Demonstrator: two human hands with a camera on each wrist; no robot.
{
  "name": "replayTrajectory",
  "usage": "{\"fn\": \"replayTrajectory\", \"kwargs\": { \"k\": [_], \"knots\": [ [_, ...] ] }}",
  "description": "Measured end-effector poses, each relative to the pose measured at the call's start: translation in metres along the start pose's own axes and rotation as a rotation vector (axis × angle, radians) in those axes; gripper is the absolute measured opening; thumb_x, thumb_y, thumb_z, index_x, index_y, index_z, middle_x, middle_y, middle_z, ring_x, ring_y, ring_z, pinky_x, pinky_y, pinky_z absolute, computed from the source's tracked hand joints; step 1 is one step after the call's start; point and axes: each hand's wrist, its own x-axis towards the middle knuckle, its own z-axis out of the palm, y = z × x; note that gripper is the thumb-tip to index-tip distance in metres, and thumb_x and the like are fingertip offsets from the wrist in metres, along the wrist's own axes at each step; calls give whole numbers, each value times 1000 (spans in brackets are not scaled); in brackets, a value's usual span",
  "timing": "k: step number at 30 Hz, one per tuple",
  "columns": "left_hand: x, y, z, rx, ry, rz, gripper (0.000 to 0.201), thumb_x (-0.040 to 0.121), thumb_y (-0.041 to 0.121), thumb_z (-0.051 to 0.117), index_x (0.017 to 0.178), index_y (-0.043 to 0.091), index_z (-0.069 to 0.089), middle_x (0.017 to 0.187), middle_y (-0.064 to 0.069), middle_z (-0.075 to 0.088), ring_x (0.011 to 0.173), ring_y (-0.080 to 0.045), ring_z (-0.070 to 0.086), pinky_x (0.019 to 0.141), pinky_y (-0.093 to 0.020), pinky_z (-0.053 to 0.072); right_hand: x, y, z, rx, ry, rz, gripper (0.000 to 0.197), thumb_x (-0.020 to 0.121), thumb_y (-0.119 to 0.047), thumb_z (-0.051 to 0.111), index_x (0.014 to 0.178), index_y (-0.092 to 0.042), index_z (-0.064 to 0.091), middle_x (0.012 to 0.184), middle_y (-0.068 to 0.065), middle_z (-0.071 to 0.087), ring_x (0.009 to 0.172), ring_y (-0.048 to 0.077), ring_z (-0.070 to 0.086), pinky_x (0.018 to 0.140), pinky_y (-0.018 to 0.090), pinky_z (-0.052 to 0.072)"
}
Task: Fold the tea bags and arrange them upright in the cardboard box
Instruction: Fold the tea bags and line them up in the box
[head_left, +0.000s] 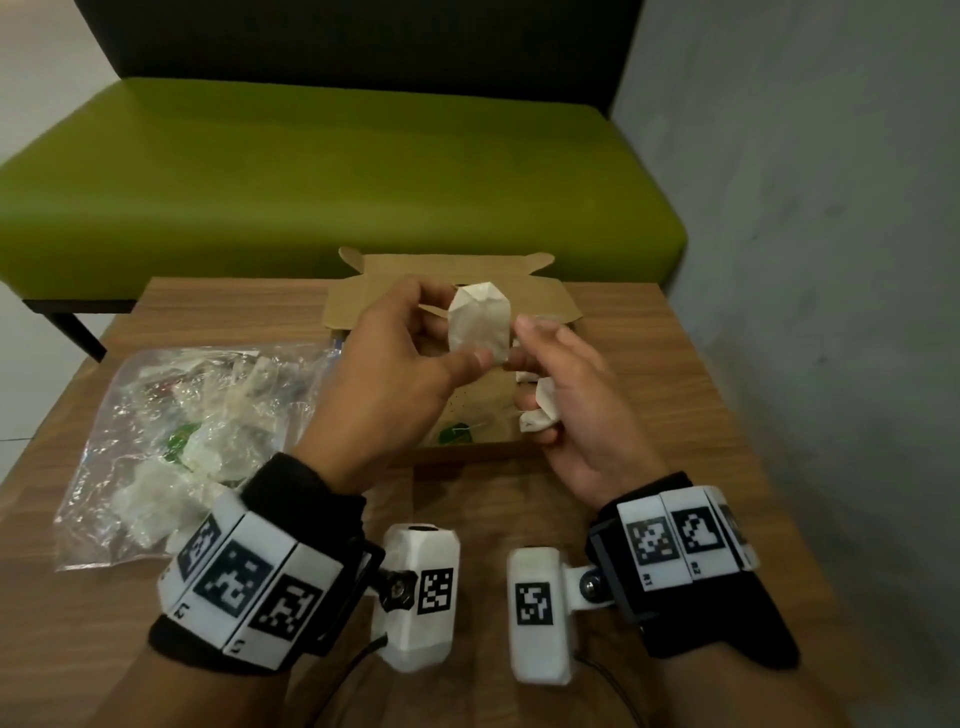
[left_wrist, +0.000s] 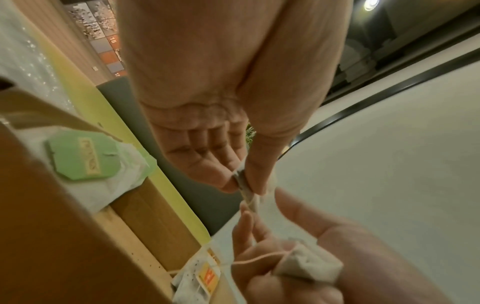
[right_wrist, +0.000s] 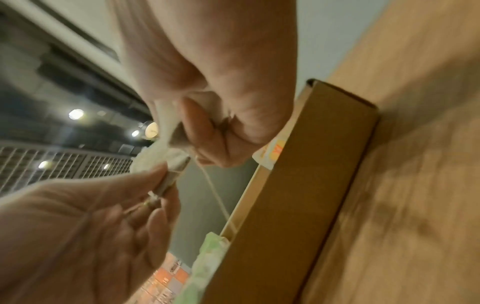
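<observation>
Over the open cardboard box (head_left: 548, 304) my left hand (head_left: 460, 332) pinches a flat white tea bag (head_left: 479, 322) between thumb and fingers and holds it upright. My right hand (head_left: 519, 343) touches that bag's right edge with thumb and forefinger. Its lower fingers curl round a second, folded tea bag (head_left: 540, 410), whose string (left_wrist: 255, 258) trails down. In the left wrist view the pinched bag's edge (left_wrist: 244, 186) shows between the fingertips, with the folded bag (left_wrist: 309, 265) below. A green-tagged bag (left_wrist: 80, 158) and an orange-tagged bag (left_wrist: 207, 277) lie in the box.
A clear plastic bag (head_left: 182, 431) with several tea bags lies on the wooden table (head_left: 649, 374) left of the box. A green bench (head_left: 332, 182) stands behind the table and a grey wall (head_left: 831, 234) runs along the right.
</observation>
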Motion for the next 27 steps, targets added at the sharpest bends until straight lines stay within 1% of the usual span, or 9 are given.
{"fn": "replayTrajectory", "kwargs": {
  "k": [3, 5, 8, 12, 14, 17, 21, 24, 27],
  "knots": [
    [-2, 2, 2, 52, -46, 21, 31, 79, 21, 81, 105, 23, 63, 85, 1, 66, 66, -5, 59, 61, -22, 52, -1, -2, 1, -138, -32, -102, 19, 96, -21, 63, 115, -15, 64, 88, 3, 68, 47, 0, 58, 39, 12, 40],
    [-1, 3, 2, 67, -53, 21, 33, 78, 22, 81, 105, 23, 63, 87, 1, 67, 68, -7, 60, 63, -26, 52, 3, 1, 0, -236, -3, -153, 14, 96, -17, 66, 110, -15, 68, 83, 0, 71, 63, 1, 61, 49, 16, 44],
    [0, 3, 1, 89, -4, 31, 38, 81, 34, 78, 113, 28, 59, 94, 3, 69, 78, -13, 69, 70, -37, 59, 7, 6, -2, -320, 47, -195, 6, 95, -19, 69, 99, -17, 73, 87, 2, 69, 78, 13, 58, 58, 22, 43],
    [2, 2, -5, 107, 79, 59, 48, 88, 41, 68, 133, 38, 50, 117, 12, 61, 93, -7, 67, 74, -33, 59, 7, 4, -3, -404, -31, -258, 8, 96, -16, 67, 96, -18, 74, 87, -3, 69, 75, -1, 59, 61, 12, 44],
    [5, 0, -7, 67, 59, 53, 42, 91, 38, 66, 131, 36, 55, 124, 12, 61, 100, -6, 66, 80, -32, 59, 6, 2, -2, -440, -61, -286, 8, 95, -14, 67, 94, -18, 74, 81, -8, 68, 70, -3, 58, 59, 11, 43],
    [7, -1, -8, -48, -2, 34, 25, 93, 27, 64, 118, 26, 68, 113, 7, 71, 102, -6, 68, 82, -27, 57, 6, -1, -1, -500, -89, -323, 10, 96, -13, 67, 91, -20, 74, 77, -11, 67, 66, -3, 56, 60, 11, 42],
    [8, 0, -7, -94, -4, 62, 12, 92, 17, 66, 101, 16, 73, 95, -1, 74, 87, -8, 67, 69, -15, 49, 6, -2, -1, -503, -76, -319, 10, 95, -14, 68, 90, -20, 73, 78, -7, 65, 63, -4, 55, 60, 11, 42],
    [10, -1, -9, -31, 26, 84, 7, 89, 14, 70, 94, 18, 74, 88, -2, 72, 79, -10, 65, 65, -19, 49, 8, 1, 0, -535, 35, -349, 6, 90, -20, 75, 89, -23, 70, 82, -7, 66, 73, 0, 58, 65, 20, 48],
    [12, -4, -11, 20, 128, 98, 7, 86, 16, 75, 92, 20, 74, 83, 0, 70, 82, -18, 69, 65, -29, 54, 8, 1, 2, -623, 176, -455, 19, 82, -27, 82, 90, -22, 65, 84, -7, 64, 77, 6, 60, 70, 31, 53]
  ]
}}
